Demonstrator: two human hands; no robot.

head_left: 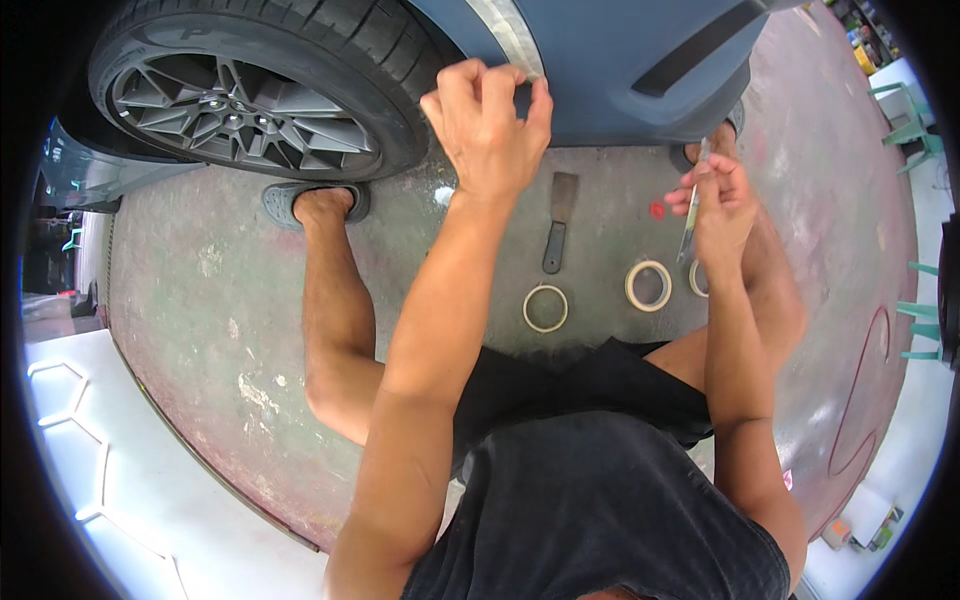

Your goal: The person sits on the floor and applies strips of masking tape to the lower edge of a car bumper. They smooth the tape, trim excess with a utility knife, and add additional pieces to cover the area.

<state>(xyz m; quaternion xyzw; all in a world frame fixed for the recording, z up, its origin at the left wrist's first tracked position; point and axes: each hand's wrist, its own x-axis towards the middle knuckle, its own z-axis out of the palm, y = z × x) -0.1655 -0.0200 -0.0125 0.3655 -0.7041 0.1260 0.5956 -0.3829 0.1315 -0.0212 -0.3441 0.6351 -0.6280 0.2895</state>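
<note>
A: Found the left hand (490,135)?

B: Yes, at twelve o'clock. Saw it with bent fingers, thumb and forefinger close together at the lower end of a long, pale, slightly shiny curved strip (508,32). Could not tell a true pinch from a mere touch.

A: And traced the strip itself?

B: Traced it to twelve o'clock too, along the edge of a smooth blue-grey painted car panel (600,60), with a grey-spoked, black-tyred wheel (240,110) over at ten. Judged it light, thin and limp, likely to crease or tear under a jerk. Reckoned it best taken by the lower end, flat between thumb and forefinger.

A: Placed the right hand (725,205)?

B: At two o'clock, with thumb and forefinger pinched on a slim, straight, clear-and-greenish tool (689,235), the remaining fingers loosely spread. Guessed it light and stiff, perhaps slick, and safest held mid-length, away from a possibly sharp upper tip.

A: Checked underneath?

B: Looked over a worn, stained grey-green floor (250,290). Noted a flat metal scraper with a dark handle (558,222) between one and two o'clock. Near three, spotted a thin cream tape ring (526,310), a thicker cream tape roll (632,287) and a third, partly hidden roll (692,277).

A: And the room?

B: Glimpsed a glossy white surface with bright hexagonal lines (75,420) at eight, and green plastic seats (908,130) around two and three.
</note>
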